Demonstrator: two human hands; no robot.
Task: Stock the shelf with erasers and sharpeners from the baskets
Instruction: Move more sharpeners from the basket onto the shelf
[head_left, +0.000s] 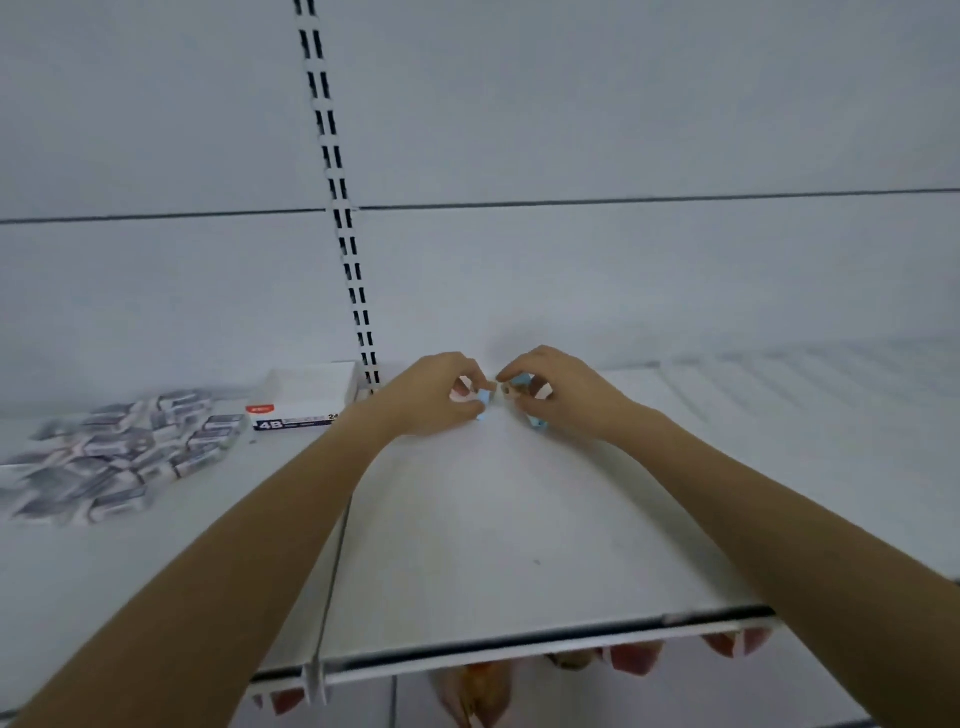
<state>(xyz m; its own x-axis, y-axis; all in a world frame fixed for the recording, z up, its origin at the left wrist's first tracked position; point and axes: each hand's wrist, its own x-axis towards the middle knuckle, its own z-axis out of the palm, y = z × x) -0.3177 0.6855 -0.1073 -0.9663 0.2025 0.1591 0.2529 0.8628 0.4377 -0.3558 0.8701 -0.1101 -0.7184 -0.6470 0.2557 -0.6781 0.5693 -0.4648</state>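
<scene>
Both my hands reach to the back of a white shelf (493, 519). My left hand (431, 395) has its fingers curled round small pieces, one light blue (485, 399), one pinkish. My right hand (556, 389) pinches more small pieces, with a light blue one (537, 422) showing under its fingers just above the shelf. They look like sharpeners or erasers, too small and blurred to tell which. The two hands almost touch at the fingertips.
On the shelf to the left lies a loose heap of several boxed erasers (124, 457). Behind it stands an open white carton marked 4B (301, 405). A slotted upright (343, 218) runs up the back wall. Reddish packets (634, 657) hang below the shelf's front edge.
</scene>
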